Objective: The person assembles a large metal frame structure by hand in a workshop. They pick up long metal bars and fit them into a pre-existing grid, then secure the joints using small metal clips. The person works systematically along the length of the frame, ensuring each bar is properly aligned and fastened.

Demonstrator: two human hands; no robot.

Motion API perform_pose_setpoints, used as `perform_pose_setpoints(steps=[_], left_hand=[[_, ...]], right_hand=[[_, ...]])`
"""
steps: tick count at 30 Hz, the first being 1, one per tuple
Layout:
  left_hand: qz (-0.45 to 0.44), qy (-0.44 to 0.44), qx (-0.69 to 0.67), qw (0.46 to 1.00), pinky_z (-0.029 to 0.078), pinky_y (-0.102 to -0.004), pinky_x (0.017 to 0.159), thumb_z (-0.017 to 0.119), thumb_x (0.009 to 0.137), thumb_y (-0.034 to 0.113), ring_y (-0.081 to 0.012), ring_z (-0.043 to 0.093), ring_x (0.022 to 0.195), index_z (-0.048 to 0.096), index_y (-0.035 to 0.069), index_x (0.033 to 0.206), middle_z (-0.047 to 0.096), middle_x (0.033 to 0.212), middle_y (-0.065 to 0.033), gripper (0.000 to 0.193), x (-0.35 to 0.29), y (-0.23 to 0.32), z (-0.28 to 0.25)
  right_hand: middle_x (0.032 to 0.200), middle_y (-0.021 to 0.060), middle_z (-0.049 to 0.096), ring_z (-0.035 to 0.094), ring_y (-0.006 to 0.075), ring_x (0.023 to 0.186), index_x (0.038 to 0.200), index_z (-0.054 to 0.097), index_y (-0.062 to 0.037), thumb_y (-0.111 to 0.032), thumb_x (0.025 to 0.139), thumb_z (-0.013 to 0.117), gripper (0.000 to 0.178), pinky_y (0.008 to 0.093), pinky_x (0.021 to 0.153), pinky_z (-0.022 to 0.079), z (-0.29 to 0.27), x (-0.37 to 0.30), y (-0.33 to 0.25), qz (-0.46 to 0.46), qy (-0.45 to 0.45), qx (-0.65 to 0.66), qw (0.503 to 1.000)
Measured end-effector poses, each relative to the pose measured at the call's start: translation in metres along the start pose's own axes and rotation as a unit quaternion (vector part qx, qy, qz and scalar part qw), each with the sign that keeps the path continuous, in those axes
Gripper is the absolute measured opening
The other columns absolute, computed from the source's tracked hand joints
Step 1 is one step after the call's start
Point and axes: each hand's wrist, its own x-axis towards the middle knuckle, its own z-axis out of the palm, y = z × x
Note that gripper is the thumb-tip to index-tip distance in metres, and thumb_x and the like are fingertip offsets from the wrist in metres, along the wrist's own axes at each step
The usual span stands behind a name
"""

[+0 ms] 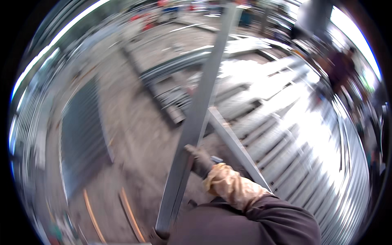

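Note:
A long grey metal beam (196, 110) slants up through the middle, from the lower edge to the far side. My right hand (200, 160), in a dark work glove, is closed around the beam's right side at its lower middle. A loose tan cuff covers the wrist below the dark sleeve. At the beam's low end, a dark patch that looks like my gloved left hand (157, 237) touches it. Its fingers are too hidden and blurred to read.
On the right lies a wide stack of shiny metal profiles (286, 151), with a narrow bar (234, 141) at its near side. A grey corrugated sheet (83, 134) lies on the left floor, near orange strips (131, 214). A blurred person (341, 67) is at the far right.

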Motion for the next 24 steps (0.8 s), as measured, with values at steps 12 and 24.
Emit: perform_pose_setpoints(steps=[12, 24], left_hand=[[-0.342, 0.094, 0.045, 0.934, 0.046, -0.0581, 0.103, 0.095, 0.046, 0.065, -0.0452, 0.057, 0.117, 0.048, -0.003, 0.144, 0.059, 0.128, -0.0232, 0.128, -0.290, -0.014, -0.110], [-0.732, -0.025, -0.077, 0.677, 0.044, -0.0567, 0.107, 0.097, 0.055, 0.047, -0.0453, 0.053, 0.126, 0.046, 0.000, 0.150, 0.057, 0.133, -0.0260, 0.118, -0.348, 0.278, -0.181]], right_hand=[[0.119, 0.0113, 0.070, 0.068, 0.0291, 0.111, 0.128, 0.063, -0.0044, -0.032, 0.105, 0.067, 0.037, 0.0455, 0.100, 0.056, 0.142, 0.025, 0.250, 0.271, -0.210, -0.161, 0.925], [0.126, 0.0120, 0.067, 0.067, 0.0317, 0.115, 0.141, 0.053, -0.0096, -0.019, 0.106, 0.067, 0.039, 0.0489, 0.100, 0.060, 0.094, -0.031, 0.526, 0.588, -0.203, -0.324, 0.713]])
